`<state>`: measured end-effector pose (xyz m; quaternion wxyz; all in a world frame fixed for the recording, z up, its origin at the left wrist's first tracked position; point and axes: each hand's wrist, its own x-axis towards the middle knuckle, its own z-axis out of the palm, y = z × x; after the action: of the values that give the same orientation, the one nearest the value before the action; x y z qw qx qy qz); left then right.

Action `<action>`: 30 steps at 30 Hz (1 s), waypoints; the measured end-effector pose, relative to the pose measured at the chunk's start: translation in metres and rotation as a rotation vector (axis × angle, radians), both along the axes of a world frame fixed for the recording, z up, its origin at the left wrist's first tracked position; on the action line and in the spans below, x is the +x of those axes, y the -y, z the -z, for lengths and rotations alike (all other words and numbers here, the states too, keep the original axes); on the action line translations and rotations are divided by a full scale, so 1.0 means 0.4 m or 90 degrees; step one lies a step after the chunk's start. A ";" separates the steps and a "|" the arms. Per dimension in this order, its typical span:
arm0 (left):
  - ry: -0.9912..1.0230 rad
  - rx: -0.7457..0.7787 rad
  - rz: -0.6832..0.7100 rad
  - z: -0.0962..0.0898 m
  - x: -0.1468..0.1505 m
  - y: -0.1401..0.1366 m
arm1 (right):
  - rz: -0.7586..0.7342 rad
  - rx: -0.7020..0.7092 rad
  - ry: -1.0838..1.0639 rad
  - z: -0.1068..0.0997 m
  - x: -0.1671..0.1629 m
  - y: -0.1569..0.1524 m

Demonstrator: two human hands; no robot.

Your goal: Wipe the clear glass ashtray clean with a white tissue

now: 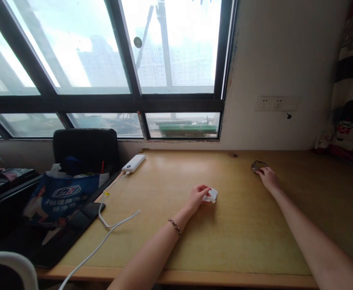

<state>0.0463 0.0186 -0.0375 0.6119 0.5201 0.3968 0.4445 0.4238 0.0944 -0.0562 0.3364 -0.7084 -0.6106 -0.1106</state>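
My left hand (199,197), with a braided bracelet at the wrist, is closed on a small white tissue (212,195) just over the middle of the wooden table (170,237). Farther back and to the right, my right hand (268,178) pinches the near side of a pair of dark-framed glasses (256,164). The glasses are at the table's surface, and whether they touch it I cannot tell. My two hands are well apart.
A white power bank (134,163) lies at the table's back left corner, with a white cable (104,217) trailing over the left side. Left of the table, a black chair (86,147) holds a blue bag (64,197). Wall sockets (271,103) sit above the back edge.
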 end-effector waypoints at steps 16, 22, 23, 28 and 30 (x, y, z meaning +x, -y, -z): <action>-0.013 0.000 0.004 0.000 0.002 0.001 | -0.170 -0.060 0.043 0.042 0.080 -0.058; 0.027 -0.016 0.008 0.001 -0.003 -0.007 | -0.156 -0.109 0.035 0.022 0.074 -0.057; 0.040 -0.020 0.006 -0.003 -0.005 -0.007 | -0.137 -0.119 0.035 0.013 0.061 -0.052; 0.168 -0.054 -0.010 -0.026 -0.015 0.000 | -0.031 -0.037 -0.022 -0.058 -0.137 0.029; 0.227 -0.081 -0.015 -0.031 -0.020 0.001 | -0.181 -0.018 -0.092 -0.089 -0.272 0.095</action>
<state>0.0383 0.0183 -0.0250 0.6990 0.3887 0.3157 0.5106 0.3150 0.0563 -0.0205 0.3815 -0.6255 -0.6806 -0.0021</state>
